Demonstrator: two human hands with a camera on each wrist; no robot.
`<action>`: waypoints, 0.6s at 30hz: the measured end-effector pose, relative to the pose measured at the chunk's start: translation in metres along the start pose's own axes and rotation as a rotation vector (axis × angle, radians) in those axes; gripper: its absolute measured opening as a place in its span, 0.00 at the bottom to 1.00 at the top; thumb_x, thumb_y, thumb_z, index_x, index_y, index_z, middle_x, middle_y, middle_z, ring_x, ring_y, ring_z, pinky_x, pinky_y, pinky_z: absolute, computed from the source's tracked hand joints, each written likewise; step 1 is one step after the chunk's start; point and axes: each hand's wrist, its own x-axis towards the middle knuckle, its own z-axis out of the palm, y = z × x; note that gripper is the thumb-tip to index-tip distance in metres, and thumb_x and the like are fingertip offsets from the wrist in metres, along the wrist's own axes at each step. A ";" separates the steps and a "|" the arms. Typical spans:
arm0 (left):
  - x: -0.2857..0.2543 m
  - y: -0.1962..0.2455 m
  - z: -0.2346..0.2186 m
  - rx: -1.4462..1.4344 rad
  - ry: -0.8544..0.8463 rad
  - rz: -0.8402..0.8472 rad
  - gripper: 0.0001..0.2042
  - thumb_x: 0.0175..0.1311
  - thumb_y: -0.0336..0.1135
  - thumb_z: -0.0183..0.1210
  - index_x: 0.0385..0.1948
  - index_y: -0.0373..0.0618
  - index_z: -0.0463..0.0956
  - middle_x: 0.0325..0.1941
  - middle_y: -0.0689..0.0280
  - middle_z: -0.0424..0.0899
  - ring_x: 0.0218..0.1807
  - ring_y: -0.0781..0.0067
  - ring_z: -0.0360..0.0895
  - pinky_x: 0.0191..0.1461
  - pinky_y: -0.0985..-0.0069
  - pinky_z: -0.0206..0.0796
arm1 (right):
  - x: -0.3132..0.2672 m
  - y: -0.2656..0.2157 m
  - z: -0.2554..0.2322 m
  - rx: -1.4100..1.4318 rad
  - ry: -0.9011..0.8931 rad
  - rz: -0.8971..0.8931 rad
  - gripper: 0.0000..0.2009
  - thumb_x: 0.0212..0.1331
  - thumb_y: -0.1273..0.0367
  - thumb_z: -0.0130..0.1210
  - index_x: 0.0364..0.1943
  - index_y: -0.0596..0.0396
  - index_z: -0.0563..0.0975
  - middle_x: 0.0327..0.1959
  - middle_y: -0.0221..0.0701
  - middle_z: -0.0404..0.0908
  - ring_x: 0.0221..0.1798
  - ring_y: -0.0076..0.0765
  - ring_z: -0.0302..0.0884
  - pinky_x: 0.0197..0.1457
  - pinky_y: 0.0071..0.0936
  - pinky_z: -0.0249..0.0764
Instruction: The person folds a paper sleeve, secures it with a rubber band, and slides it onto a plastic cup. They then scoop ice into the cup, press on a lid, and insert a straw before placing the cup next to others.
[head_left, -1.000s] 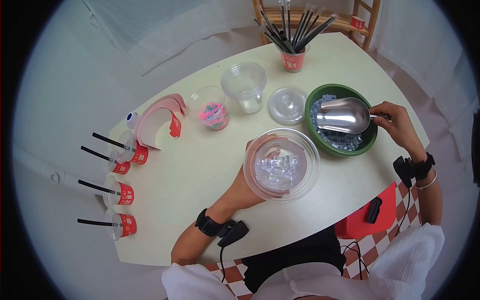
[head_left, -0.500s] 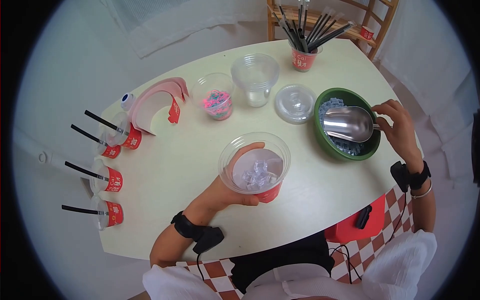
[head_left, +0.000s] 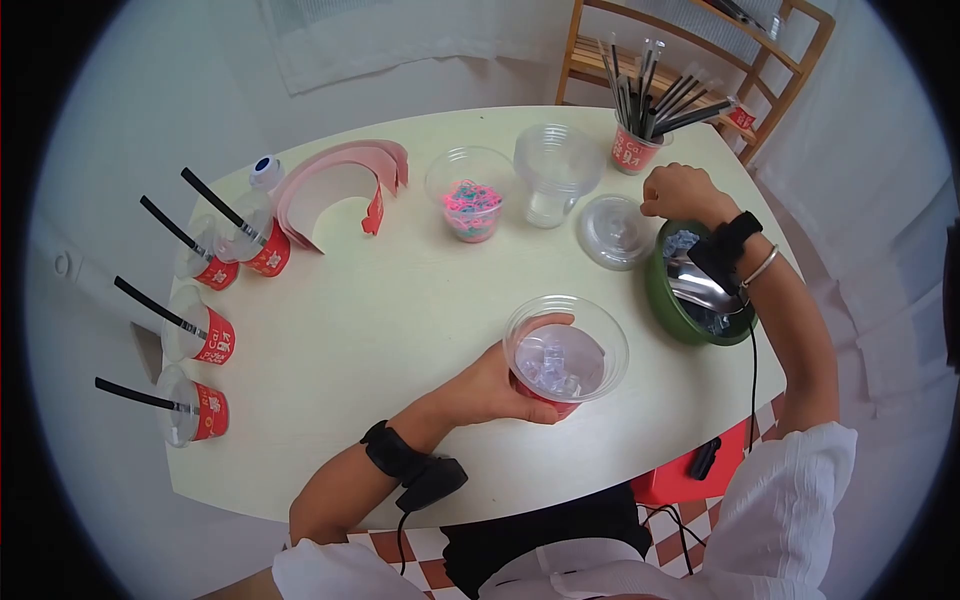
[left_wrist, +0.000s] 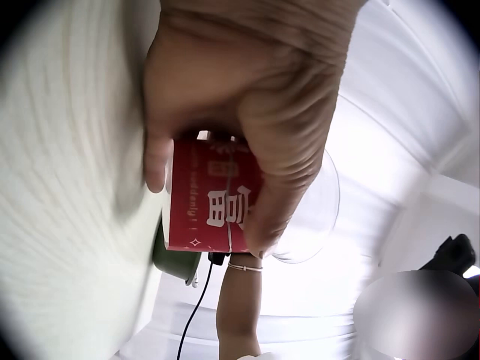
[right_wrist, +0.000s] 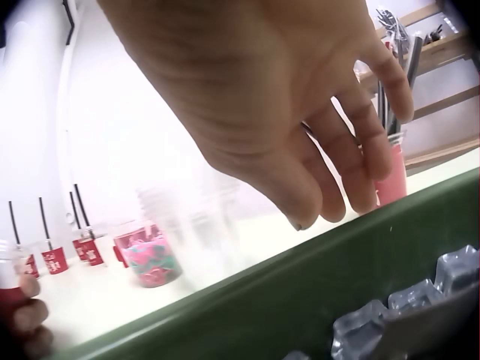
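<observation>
In the head view the left hand (head_left: 490, 385) grips the cup (head_left: 595, 352) with clear cubes (head_left: 545, 367), to the left of the green bowl (head_left: 672, 310); in the left wrist view it curls round the cup's red sleeve (left_wrist: 201, 199); in the right wrist view the right hand (right_wrist: 262, 105), loosely bent, holds nothing near this bowl

Cup (left_wrist: 206, 195): red band with white characters, clear plastic above
Ice cubes (head_left: 548, 368): clear, with slightly violet tint
Bowl (head_left: 682, 318): plain dark green
Scoop (head_left: 705, 288): shiny silver
Straws (head_left: 140, 394): black
Small loops (head_left: 472, 203): bright pink mixed with turquoise
Curved paper (head_left: 340, 160): soft pink, with a red end
Table (head_left: 350, 330): a pale cream colour
Floor (head_left: 432, 573): checked, brownish red and white
Sleeve (head_left: 790, 500): white
</observation>
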 end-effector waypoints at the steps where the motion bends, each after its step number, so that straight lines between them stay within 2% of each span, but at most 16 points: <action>1: 0.000 -0.001 -0.001 0.015 -0.010 0.006 0.47 0.35 0.30 0.73 0.64 0.44 0.54 0.54 0.64 0.71 0.57 0.71 0.68 0.62 0.73 0.59 | 0.005 0.000 0.003 -0.031 -0.019 0.013 0.11 0.40 0.61 0.60 0.28 0.48 0.82 0.28 0.35 0.82 0.37 0.42 0.80 0.41 0.36 0.75; 5: 0.002 -0.005 -0.004 -0.009 -0.028 0.001 0.48 0.34 0.32 0.74 0.64 0.44 0.55 0.56 0.63 0.69 0.59 0.70 0.66 0.64 0.72 0.56 | 0.018 0.002 0.014 -0.078 -0.074 0.017 0.11 0.38 0.60 0.60 0.25 0.48 0.82 0.26 0.35 0.82 0.34 0.43 0.80 0.39 0.35 0.75; 11: 0.002 -0.005 -0.003 -0.027 -0.009 -0.011 0.49 0.32 0.34 0.74 0.63 0.44 0.55 0.58 0.62 0.68 0.61 0.69 0.64 0.66 0.71 0.55 | 0.021 0.000 0.017 -0.059 -0.003 0.020 0.10 0.37 0.61 0.60 0.24 0.48 0.82 0.25 0.33 0.82 0.33 0.42 0.80 0.38 0.35 0.75; 18: 0.002 -0.005 -0.003 -0.021 0.002 -0.002 0.48 0.33 0.35 0.75 0.63 0.45 0.55 0.58 0.62 0.68 0.62 0.68 0.64 0.66 0.71 0.54 | 0.020 -0.003 0.017 -0.003 -0.050 0.015 0.10 0.36 0.62 0.60 0.25 0.47 0.82 0.25 0.33 0.82 0.33 0.41 0.80 0.39 0.34 0.75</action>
